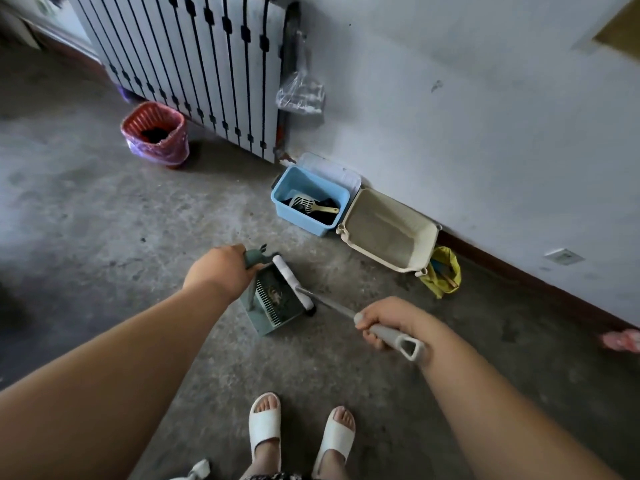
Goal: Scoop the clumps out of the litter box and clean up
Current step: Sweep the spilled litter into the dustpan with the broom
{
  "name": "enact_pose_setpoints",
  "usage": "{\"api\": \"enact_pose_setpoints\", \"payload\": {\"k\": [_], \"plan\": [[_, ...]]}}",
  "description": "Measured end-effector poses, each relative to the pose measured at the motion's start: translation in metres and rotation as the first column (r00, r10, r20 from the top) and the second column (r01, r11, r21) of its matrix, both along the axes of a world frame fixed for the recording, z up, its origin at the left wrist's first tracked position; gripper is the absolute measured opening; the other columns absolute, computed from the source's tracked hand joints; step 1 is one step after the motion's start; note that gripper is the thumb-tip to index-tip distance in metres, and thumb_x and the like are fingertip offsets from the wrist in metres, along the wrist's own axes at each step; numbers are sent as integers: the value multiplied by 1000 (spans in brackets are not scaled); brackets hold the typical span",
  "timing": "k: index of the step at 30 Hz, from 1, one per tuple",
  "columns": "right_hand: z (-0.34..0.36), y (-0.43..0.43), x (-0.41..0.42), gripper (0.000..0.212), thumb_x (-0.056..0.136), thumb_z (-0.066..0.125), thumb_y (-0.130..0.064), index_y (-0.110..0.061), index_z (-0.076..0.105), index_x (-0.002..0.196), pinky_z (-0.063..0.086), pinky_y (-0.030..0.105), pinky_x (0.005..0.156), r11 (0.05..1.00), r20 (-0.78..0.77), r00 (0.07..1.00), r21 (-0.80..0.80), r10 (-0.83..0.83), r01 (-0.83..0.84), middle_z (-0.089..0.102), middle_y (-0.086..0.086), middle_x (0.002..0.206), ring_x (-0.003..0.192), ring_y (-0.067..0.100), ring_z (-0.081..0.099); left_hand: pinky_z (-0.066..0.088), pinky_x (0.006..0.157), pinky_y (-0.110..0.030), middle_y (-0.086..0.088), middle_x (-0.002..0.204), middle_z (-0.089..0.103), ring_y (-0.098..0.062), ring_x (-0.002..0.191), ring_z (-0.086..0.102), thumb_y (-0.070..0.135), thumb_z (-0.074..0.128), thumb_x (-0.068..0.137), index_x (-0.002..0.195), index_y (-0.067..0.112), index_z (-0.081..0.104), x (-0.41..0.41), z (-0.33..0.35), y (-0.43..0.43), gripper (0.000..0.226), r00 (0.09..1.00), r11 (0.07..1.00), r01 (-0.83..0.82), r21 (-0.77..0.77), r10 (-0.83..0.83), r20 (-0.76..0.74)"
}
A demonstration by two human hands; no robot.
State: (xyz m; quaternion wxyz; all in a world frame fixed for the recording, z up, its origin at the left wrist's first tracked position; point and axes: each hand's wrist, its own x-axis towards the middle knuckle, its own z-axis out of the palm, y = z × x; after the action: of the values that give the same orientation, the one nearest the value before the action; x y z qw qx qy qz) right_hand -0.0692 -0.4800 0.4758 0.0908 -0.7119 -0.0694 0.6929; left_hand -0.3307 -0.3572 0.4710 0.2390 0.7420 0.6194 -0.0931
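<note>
From where the person stands in white slippers point(265, 424), the bare concrete floor point(104, 220) opens wide from nine round to eleven o'clock. At eleven a red basket point(162, 152) with a pink liner sits just in front of a white panel with black bars point(194, 57). The wall point(485, 116) and its dark skirting close off the side from twelve to three o'clock.

The cream litter box point(427, 251) sits at one o'clock, hard against that wall, with grey litter across its bottom. Touching its left corner is a blue tub point(301, 220) with a pale slotted scoop point(306, 203) lying inside. A yellow bag point(445, 271) is tucked at the box's right corner.

Straight ahead at twelve, the left hand point(216, 268) is wrapped round the upright handle of a teal dustpan point(273, 306) that rests on the floor, with comb teeth along one side and dark debris inside. The right hand point(388, 320) is curled tight round the grey grip of a broom point(391, 336), whose white head point(294, 284) lies against the pan's mouth. A strip of open floor separates pan and litter box.
</note>
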Motion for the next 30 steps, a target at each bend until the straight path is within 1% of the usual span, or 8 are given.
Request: {"api": "enact_pose_setpoints", "payload": {"k": [6,9,12,15,17,20,26,30], "plan": [[14,9,15,6,90,48,3,-2,49,91,39,19,34,998,161,986,36,49,-56,44,11,59,45,18,43,48,71,-35,-12,97,65,-32,90,61,49,52,91,88,16,48,0,4,-1,34,999,1000,-11,-2,11,35],[-8,20,-6,14,88,50,4,0,49,75,39,25,40,986,279,949,33,149,-165,48,12,42,35,21,45,46,69,-34,-11,96,64,-32,91,61,50,52,91,89,17,48,-1,4,-2,34,999,1000,-18,-7,18,32],[-24,22,-31,26,91,46,3,0,45,66,37,22,41,977,221,953,6,205,-211,45,8,29,23,17,44,49,70,-35,-10,94,64,-31,88,60,52,51,90,88,17,49,0,3,-3,35,999,1000,-12,-7,12,33],[-27,12,-37,8,93,46,0,4,47,87,39,21,40,966,93,962,-57,257,-253,49,10,39,30,18,46,46,67,-34,-9,94,63,-31,88,60,51,51,90,88,16,49,-1,4,-4,35,999,1000,-14,0,14,33],[-15,5,-23,3,91,46,2,1,46,94,38,19,36,986,16,987,-37,162,-162,47,11,54,40,17,44,46,66,-34,-10,94,63,-31,88,61,51,51,91,88,16,50,-1,4,-5,36,999,1000,-14,3,14,33],[16,4,17,11,91,44,3,-5,47,85,36,15,31,999,-24,999,-14,28,-29,42,10,61,36,13,44,46,67,-34,-10,95,63,-30,86,60,51,51,91,89,15,50,0,5,-6,35,999,1000,-15,-7,15,42],[27,19,27,5,90,49,3,-2,50,89,39,19,34,989,118,985,63,125,-133,45,13,63,43,16,45,46,68,-34,-10,97,64,-30,89,61,48,50,93,93,14,52,3,8,-9,34,1000,1000,-2,5,1,24],[-11,26,-21,20,89,47,4,-2,46,70,36,18,35,976,198,959,39,203,-214,48,11,40,31,19,46,48,69,-34,-11,95,65,-32,88,61,51,52,91,88,16,49,1,8,-9,35,999,1000,-22,2,21,41]]}}
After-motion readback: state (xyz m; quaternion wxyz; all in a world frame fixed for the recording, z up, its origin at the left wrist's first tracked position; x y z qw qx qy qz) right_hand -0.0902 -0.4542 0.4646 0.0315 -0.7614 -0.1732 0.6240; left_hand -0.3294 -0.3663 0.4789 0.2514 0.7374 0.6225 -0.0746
